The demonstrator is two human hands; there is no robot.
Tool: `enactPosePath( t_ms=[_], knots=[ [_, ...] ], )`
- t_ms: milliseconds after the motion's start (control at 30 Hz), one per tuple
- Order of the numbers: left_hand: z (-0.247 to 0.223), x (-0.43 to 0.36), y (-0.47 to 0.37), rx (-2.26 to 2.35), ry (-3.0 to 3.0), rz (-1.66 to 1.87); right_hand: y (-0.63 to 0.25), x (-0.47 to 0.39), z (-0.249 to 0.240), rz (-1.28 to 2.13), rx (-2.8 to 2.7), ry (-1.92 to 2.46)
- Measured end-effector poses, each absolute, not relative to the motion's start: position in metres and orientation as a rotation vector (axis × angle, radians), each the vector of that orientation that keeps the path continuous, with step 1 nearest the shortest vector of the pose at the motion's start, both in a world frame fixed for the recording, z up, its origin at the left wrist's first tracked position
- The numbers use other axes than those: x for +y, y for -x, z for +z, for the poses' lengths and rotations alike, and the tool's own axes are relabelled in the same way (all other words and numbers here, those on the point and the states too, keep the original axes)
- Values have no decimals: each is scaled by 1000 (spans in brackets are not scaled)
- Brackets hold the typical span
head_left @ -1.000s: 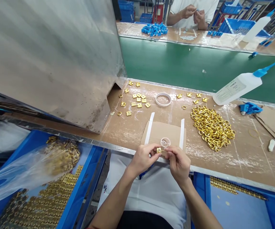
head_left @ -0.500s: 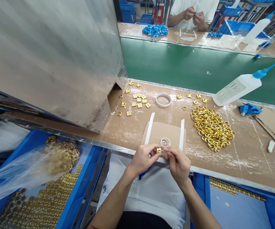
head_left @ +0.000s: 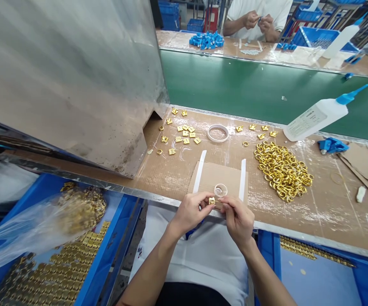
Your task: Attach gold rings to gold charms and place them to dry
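Between its thumb and fingers, my left hand (head_left: pixel 191 213) pinches a small square gold piece (head_left: pixel 211 200) at the table's front edge. My right hand (head_left: pixel 239 219) is closed just beside it, its fingertips together on something thin that I cannot clearly make out. Behind the hands a small clear round dish (head_left: pixel 220 190) stands on a cardboard sheet (head_left: pixel 217 172) taped down at both sides. A heap of gold rings (head_left: pixel 282 172) lies to the right. Several square gold pieces (head_left: pixel 185 134) are spread out to the left, near a white tape ring (head_left: pixel 218 133).
A metal panel (head_left: pixel 75 76) rises on the left. A white bottle (head_left: pixel 316 119) leans at the back right, near blue clips (head_left: pixel 333 145) and cardboard scraps (head_left: pixel 367 165). Below are blue trays with gold parts (head_left: pixel 59 263). Across the green belt (head_left: pixel 250 85) sits a person (head_left: pixel 257 21).
The whole view has shifted very slightly. Both hands keep nearly the same pose around the gold piece, and the objects on the table lie as before.
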State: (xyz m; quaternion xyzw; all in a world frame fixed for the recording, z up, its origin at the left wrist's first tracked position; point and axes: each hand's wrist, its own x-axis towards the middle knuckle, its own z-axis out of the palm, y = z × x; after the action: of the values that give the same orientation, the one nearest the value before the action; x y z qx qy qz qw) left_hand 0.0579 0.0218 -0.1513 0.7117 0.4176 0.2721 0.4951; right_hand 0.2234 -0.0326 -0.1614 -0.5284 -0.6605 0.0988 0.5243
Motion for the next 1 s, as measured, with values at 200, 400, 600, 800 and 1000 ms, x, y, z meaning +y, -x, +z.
enactPosePath(
  t_ms=[200, 400, 600, 800, 1000],
  knots=[
    [-152, 21, -58, 1007, -1728, 673, -223, -33, -162, 245, -1566, 1274],
    [-151, 21, -58, 1001, -1717, 676, -223, -34, -160, 238, -1579, 1267],
    [-153, 21, -57, 1000, -1724, 676, -223, -33, -159, 252, -1593, 1250],
    [-154, 20, -57, 1000, -1703, 660, -223, -33, -157, 283, -1608, 1217],
    [-152, 21, -57, 988, -1695, 660, -224, -32, -155, 288, -1598, 1242]
  ],
)
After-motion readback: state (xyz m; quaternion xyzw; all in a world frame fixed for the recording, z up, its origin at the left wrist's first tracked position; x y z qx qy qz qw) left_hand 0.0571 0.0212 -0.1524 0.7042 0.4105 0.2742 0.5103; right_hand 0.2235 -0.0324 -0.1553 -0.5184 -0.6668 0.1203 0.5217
